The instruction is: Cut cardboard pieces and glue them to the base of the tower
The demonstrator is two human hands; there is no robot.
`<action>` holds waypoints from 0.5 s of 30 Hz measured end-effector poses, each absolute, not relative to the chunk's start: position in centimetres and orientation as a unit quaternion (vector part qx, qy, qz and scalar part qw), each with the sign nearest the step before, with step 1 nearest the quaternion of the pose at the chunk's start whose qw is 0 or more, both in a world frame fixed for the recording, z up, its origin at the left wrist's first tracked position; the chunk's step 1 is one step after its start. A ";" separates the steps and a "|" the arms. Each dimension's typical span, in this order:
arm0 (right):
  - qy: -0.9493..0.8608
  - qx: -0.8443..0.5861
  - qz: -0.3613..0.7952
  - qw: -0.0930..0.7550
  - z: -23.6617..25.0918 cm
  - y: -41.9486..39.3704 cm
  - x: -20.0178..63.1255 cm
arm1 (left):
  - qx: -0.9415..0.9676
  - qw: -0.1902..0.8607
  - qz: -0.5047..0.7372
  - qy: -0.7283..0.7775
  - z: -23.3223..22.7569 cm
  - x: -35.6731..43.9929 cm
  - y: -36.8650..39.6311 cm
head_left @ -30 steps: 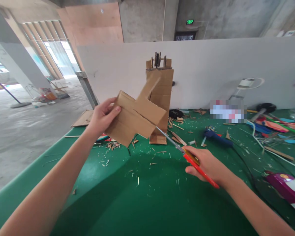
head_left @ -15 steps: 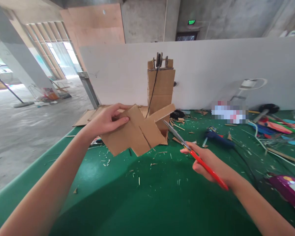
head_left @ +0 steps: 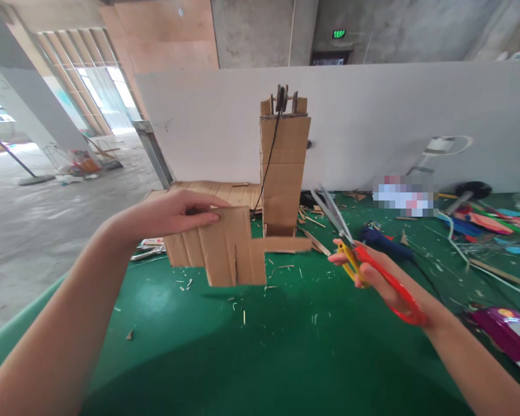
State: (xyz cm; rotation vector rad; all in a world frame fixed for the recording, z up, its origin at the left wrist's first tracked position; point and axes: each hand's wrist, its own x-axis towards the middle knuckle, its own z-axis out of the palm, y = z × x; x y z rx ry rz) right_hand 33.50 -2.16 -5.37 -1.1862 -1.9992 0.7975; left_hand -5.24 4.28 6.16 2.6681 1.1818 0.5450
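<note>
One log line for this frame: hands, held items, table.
left hand: holds cardboard piece | right hand: holds scissors, blades apart | cardboard tower: upright on green table

I get bright, even daylight here, pouring in from the open windows (head_left: 99, 86) at the far left, where the view nearly washes out to white. A broad soft shadow falls across the near part of the green surface (head_left: 251, 370), and a small one sits under the cardboard piece (head_left: 225, 248). My left forearm is smeared by motion blur low in the frame. The wide lens bends straight lines towards the edges, and a few small patches are pixelated.
</note>
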 end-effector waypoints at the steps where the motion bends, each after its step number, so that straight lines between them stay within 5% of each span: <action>1: -0.737 -0.436 0.359 0.371 -5.4 -2.4 32.7 | 0.902 0.088 0.167 0.389 6.1 -4.4 3.8; 7: -0.595 -0.354 0.602 0.399 -5.5 -3.9 27.9 | 0.926 0.066 0.053 0.368 3.9 1.2 1.9; 12: -0.604 -0.364 0.617 0.350 -6.1 -3.7 27.3 | 0.914 -0.109 0.046 0.387 1.7 2.1 3.1; 15: -0.624 -0.376 0.594 0.341 -6.2 -3.5 28.4 | 0.911 -0.126 0.058 0.389 1.3 1.2 4.1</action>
